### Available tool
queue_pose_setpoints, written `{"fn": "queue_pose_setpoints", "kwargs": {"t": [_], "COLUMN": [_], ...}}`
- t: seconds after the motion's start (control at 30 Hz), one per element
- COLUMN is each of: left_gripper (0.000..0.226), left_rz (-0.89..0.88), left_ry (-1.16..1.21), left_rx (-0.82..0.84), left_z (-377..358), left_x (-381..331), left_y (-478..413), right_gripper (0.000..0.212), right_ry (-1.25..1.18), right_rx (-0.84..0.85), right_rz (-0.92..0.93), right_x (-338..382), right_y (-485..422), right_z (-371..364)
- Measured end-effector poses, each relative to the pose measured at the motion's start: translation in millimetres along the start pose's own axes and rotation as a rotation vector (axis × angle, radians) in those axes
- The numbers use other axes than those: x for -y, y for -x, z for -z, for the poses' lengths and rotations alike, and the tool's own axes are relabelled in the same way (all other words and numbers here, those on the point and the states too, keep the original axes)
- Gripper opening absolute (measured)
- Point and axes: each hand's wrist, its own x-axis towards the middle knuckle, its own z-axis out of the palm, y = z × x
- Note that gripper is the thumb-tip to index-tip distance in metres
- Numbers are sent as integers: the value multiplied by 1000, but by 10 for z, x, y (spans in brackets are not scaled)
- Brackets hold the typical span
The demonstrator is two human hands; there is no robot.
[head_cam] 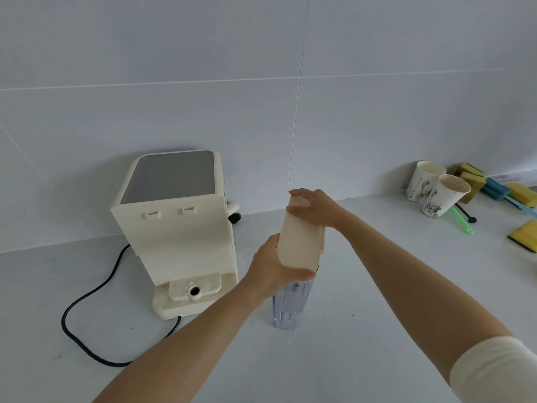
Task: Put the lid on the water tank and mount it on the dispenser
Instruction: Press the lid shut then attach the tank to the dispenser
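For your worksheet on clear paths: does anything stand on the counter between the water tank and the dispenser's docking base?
Nothing visible does. The water tank, with the lid held on top by the left hand and right hand, stands just right of the dispenser. The counter between them is bare; the black cable trails off left.

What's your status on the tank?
Both hands on lid, atop tank. Tank off dispenser. Path clear.
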Motion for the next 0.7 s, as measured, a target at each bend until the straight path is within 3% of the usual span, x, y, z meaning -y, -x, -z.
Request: {"fn": "queue_pose_setpoints", "kwargs": {"t": [0.4, 0.57, 0.7], "left_gripper": [62, 55, 62], "left_rz": [-61, -28, -14], "left_ry": [-97, -37, 34], "left_rx": [361, 447, 493], "left_z": [622, 785, 835], "left_x": [19, 106, 125], "left_y": [-110, -203, -253], "right_gripper": [51, 49, 48], "right_ry": [170, 203, 238], "right_rx": [-109, -134, -128], "right_rz": [-66, -87, -111], "right_x": [-381, -438, -467], "right_y": [414, 626, 752], "right_z": [198, 203, 203]}}
